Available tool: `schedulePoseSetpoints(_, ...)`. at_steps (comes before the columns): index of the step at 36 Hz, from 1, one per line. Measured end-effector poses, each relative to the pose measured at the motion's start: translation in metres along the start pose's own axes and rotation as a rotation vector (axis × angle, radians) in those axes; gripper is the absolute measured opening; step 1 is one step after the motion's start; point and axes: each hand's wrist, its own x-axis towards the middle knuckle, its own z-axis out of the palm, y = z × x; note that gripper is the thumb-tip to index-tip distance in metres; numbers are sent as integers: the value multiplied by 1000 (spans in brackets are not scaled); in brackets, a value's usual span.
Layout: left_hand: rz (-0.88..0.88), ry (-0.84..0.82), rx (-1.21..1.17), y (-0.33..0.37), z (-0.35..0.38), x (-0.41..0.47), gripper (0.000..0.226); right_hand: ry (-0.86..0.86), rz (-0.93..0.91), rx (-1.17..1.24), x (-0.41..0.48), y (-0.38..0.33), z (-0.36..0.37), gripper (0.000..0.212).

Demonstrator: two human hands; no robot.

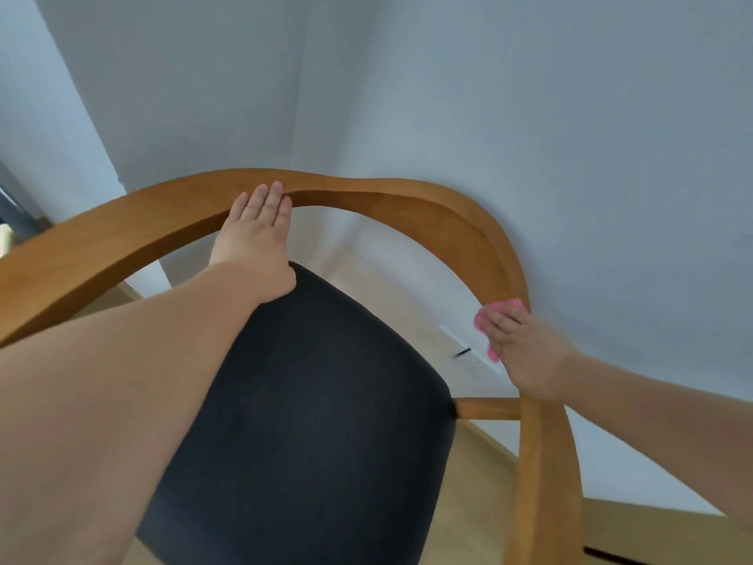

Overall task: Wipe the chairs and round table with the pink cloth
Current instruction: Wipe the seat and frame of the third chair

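A wooden chair [391,205] with a curved back-and-arm rail and a dark padded seat [326,422] fills the view below me. My left hand [256,230] rests flat on the top of the rail at the back, fingers straight and together. My right hand [525,352] presses the pink cloth [503,309] onto the right arm of the rail with straight fingers; only the cloth's edges show around the fingers. The round table is out of view.
Pale walls meet in a corner right behind the chair. A white baseboard [468,348] runs along the light wood floor [468,483] under the right arm. A dark window frame [16,205] shows at the far left.
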Motion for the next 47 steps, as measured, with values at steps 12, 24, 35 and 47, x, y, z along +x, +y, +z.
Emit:
schedulePoseSetpoints(12,28,50,-15,-1,0,1,85,175,123,-118,57,41,-53,55)
schedulePoseSetpoints(24,15,88,10,0,11,5,82,380,87,-344,112,67,-103,59)
schedulePoseSetpoints(35,37,-3,-12,-6,-5,-3,81,114,87,-21,28,23,-14,56)
schedulePoseSetpoints(47,256,-79,-70,-9,-34,-49,73,-157,171,403,-59,-52,-24,36)
